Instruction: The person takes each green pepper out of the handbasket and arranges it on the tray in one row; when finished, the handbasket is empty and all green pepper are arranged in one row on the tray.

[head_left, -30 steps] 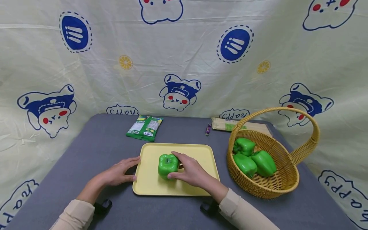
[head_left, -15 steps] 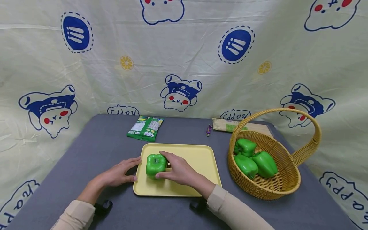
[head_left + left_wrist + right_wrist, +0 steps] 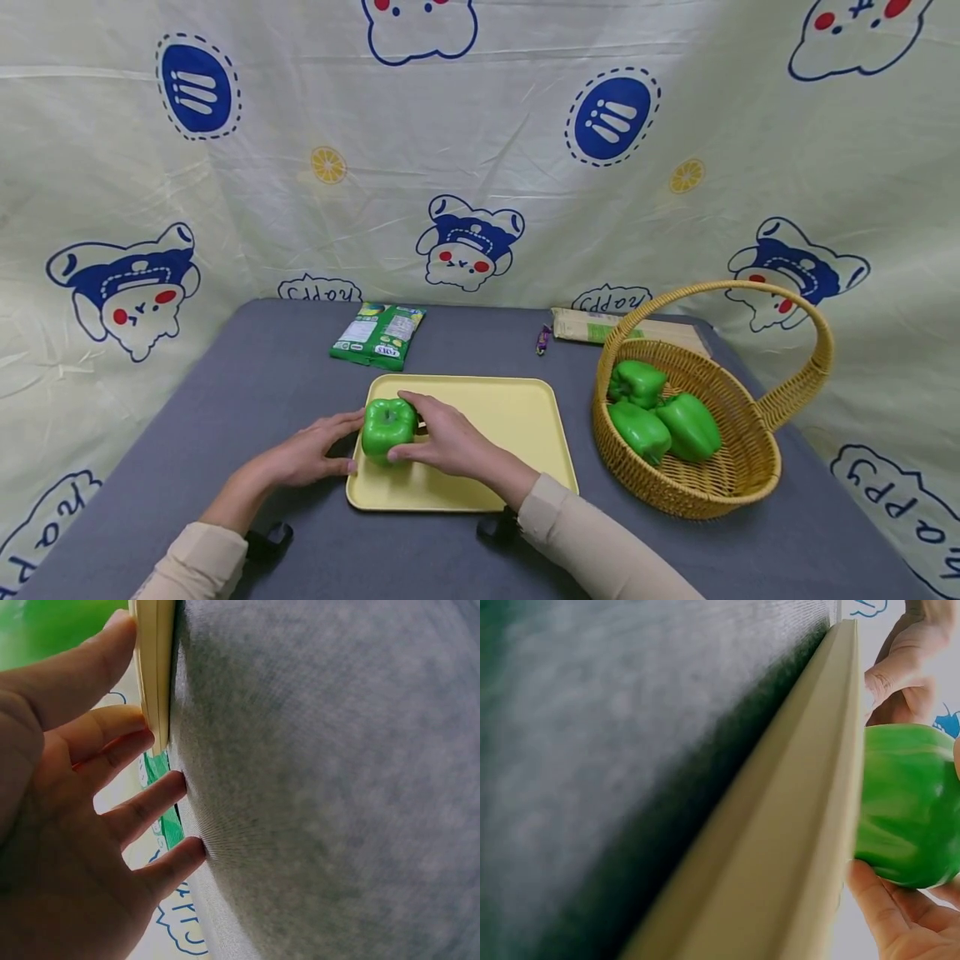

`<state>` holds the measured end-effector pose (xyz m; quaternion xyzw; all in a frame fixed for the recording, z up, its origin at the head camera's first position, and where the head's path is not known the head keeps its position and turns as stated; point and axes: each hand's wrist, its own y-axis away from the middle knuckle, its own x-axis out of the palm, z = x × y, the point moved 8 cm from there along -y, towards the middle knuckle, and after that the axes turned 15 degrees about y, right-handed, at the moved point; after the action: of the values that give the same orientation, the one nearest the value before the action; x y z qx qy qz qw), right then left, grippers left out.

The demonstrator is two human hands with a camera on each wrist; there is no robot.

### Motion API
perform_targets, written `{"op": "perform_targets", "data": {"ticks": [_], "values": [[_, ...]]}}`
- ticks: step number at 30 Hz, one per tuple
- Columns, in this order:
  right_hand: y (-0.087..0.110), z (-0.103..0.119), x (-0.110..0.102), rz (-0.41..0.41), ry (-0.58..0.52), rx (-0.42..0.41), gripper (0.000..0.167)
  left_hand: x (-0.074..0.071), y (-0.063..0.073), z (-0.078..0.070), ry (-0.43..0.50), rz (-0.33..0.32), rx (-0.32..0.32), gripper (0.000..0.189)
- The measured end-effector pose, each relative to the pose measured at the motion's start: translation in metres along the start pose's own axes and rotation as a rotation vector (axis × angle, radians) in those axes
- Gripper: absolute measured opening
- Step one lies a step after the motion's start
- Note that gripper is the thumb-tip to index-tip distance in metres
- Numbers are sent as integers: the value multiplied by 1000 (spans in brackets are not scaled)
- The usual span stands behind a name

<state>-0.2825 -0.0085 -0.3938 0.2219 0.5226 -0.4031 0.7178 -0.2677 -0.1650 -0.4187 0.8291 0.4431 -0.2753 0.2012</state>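
A glossy green bell pepper [image 3: 387,427] stands at the left end of a pale yellow tray [image 3: 502,425], stem side up. My right hand [image 3: 450,442] grips it from the right, thumb at the near side and fingers round the far side. The right wrist view shows the pepper [image 3: 904,802] low over the tray, behind its rim [image 3: 780,847]. My left hand [image 3: 311,452] rests at the tray's left edge with fingers spread. In the left wrist view, its thumb and index finger touch the tray rim [image 3: 156,675] while other fingertips meet the grey cloth.
To the right stands a wicker basket [image 3: 738,492] with a tall handle, holding three green bell peppers [image 3: 688,427]. Behind the tray lie a green snack bag [image 3: 380,335], a small purple-wrapped sweet [image 3: 543,340] and a flat beige package [image 3: 585,325]. A printed curtain [image 3: 480,125] borders the grey table.
My right hand has moved the bell pepper leftward along the tray, from near its middle to its left end beside my left hand. The left hand has stayed at the tray's edge.
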Motion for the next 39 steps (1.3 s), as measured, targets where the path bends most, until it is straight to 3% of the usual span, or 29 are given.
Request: {"op": "perform_targets", "data": {"ticks": [12,32,39], "values": [[-8,9,5,1,-22,-11,84,0,-2,5,-6,-7,-55,66],[-8,12,6,3,-11,-16,87,0,-1,1,-11,-26,-48,65],[0,3,-1,3,-69,-5,86,-1,-1,4,-1,-27,-65,66]]}}
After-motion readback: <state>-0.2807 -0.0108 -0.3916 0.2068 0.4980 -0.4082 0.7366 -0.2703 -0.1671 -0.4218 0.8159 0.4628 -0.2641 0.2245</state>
